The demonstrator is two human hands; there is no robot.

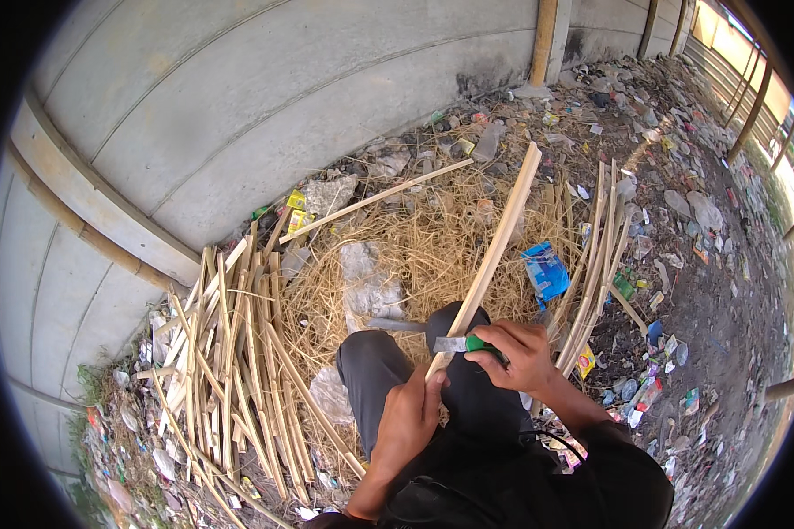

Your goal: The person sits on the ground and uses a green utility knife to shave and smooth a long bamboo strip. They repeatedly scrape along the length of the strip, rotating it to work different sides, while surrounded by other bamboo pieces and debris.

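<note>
My left hand (406,413) is closed around the lower end of a long pale bamboo strip (496,256), which slants up and away to the right between my knees. In my right hand (519,354) is a knife (476,343) with a green handle, its short, flat metal blade lying across the strip just above my left hand. Both hands are close together over my right thigh. A flat grey strip (395,324), perhaps metal, reaches between my knees; its far end is hidden behind the right knee.
Many cut bamboo strips (229,370) lie heaped at left, with several longer ones (598,264) at right. Straw-like shavings (441,229) cover the ground ahead, beside a blue packet (546,271). A concrete panel wall (309,79) stands behind, and litter is strewn over the soil (723,291).
</note>
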